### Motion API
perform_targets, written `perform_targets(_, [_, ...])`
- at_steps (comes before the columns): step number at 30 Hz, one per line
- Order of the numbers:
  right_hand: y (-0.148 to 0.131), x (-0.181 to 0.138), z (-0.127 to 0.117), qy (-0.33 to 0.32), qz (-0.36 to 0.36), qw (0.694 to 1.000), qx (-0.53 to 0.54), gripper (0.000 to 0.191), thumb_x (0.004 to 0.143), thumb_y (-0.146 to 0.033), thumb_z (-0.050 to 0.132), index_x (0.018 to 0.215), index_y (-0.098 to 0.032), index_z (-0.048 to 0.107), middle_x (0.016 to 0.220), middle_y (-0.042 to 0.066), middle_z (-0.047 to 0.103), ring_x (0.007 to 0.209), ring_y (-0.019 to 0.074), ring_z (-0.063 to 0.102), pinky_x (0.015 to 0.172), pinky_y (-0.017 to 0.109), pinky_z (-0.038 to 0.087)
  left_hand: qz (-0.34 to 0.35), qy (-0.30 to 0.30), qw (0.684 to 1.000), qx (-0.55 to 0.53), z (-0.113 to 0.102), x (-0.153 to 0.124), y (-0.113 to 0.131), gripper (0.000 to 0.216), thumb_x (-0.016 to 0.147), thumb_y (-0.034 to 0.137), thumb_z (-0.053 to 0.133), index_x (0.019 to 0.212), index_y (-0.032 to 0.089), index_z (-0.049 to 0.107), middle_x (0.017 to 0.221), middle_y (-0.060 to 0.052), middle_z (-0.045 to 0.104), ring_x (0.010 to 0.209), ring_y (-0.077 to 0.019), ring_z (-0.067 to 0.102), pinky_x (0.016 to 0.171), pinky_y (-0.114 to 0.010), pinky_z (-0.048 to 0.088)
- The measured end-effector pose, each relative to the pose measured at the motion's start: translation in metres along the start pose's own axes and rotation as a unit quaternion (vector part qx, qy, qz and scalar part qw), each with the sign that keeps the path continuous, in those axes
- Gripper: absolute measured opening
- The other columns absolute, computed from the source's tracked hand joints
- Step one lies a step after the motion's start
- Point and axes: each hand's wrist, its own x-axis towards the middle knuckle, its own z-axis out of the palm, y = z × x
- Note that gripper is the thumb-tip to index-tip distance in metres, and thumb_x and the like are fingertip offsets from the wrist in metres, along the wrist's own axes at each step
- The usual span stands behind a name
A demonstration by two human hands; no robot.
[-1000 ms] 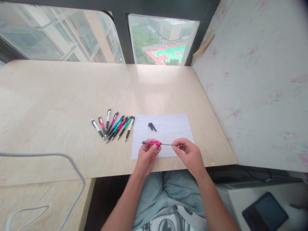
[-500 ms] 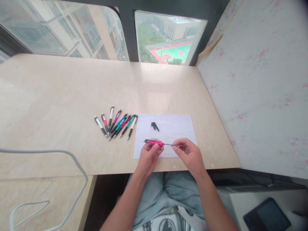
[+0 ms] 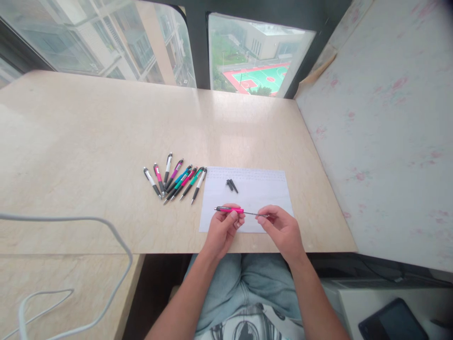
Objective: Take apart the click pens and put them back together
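My left hand [image 3: 224, 227] is closed round a pink pen barrel [image 3: 231, 209] with a black clip end pointing left. Out of the barrel's right end comes a thin dark ink refill [image 3: 250, 213]. Its far end is pinched between the thumb and fingers of my right hand [image 3: 281, 227]. Both hands are just above a white sheet of paper [image 3: 262, 191] with rows of faint writing along its top. On the sheet, beyond the barrel, lie small black pen parts [image 3: 231, 185], close together.
Several click pens [image 3: 177, 182] in white, pink, purple, blue and green lie fanned left of the paper. A grey cable [image 3: 116, 236] loops over the table's left front. A papered wall [image 3: 382, 132] bounds the right side; windows [image 3: 258, 56] stand behind the table.
The camera view has shifted slightly, so the scene sits a little further right. Both hands keep the same hold on the barrel and refill, with hardly any movement between them.
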Motion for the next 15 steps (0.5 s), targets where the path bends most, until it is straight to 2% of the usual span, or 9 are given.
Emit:
perform_targets(5, [0.007,0.000,-0.001,-0.011,0.020,1.000,0.016,0.014,0.084,-0.029,0.070,0.096,-0.023,0.067,0.091,0.004,0.070,0.082,0.0179,0.066,0.073,0.030,0.055,-0.003,0.007,1.000,-0.009,0.000,0.000,0.001,0.023,0.075,0.028,0.081,0.090,0.013,0.070,0.071,-0.004,0.068,0.064,-0.0096,0.061,0.064,-0.021,0.050])
perform_targets(7, [0.012,0.006,0.001,-0.022,0.029,0.999,-0.012,0.019,0.085,-0.030,0.068,0.102,-0.022,0.066,0.094,0.006,0.070,0.083,0.0192,0.067,0.071,0.031,0.055,-0.002,0.008,1.000,-0.019,0.000,-0.001,0.001,0.024,0.075,0.028,0.081,0.090,0.013,0.070,0.071,-0.003,0.068,0.063,-0.0092,0.061,0.064,-0.020,0.050])
perform_targets(11, [0.022,0.032,0.014,-0.009,-0.002,0.980,-0.197,0.015,0.085,-0.024,0.060,0.097,-0.020,0.068,0.087,0.005,0.070,0.072,0.0177,0.063,0.065,0.030,0.051,-0.003,0.006,0.999,-0.033,0.000,0.000,0.002,0.023,0.075,0.027,0.080,0.090,0.013,0.070,0.071,-0.004,0.068,0.064,-0.0090,0.061,0.064,-0.020,0.049])
perform_targets(13, [0.025,0.048,0.025,-0.001,-0.036,0.959,-0.282,0.016,0.085,-0.020,0.056,0.096,-0.019,0.068,0.086,0.004,0.069,0.070,0.0165,0.061,0.070,0.031,0.050,0.000,0.006,0.999,-0.037,0.000,0.000,0.002,0.022,0.076,0.027,0.080,0.090,0.013,0.071,0.072,-0.004,0.068,0.064,-0.0089,0.061,0.064,-0.020,0.049])
perform_targets(15, [0.026,0.061,0.037,-0.004,-0.052,0.930,-0.364,0.018,0.085,-0.019,0.056,0.099,-0.020,0.068,0.089,0.005,0.067,0.078,0.0189,0.062,0.070,0.031,0.048,0.001,0.006,0.999,-0.042,-0.001,0.000,0.001,0.022,0.076,0.027,0.080,0.090,0.013,0.071,0.072,-0.004,0.069,0.064,-0.0088,0.061,0.064,-0.019,0.049])
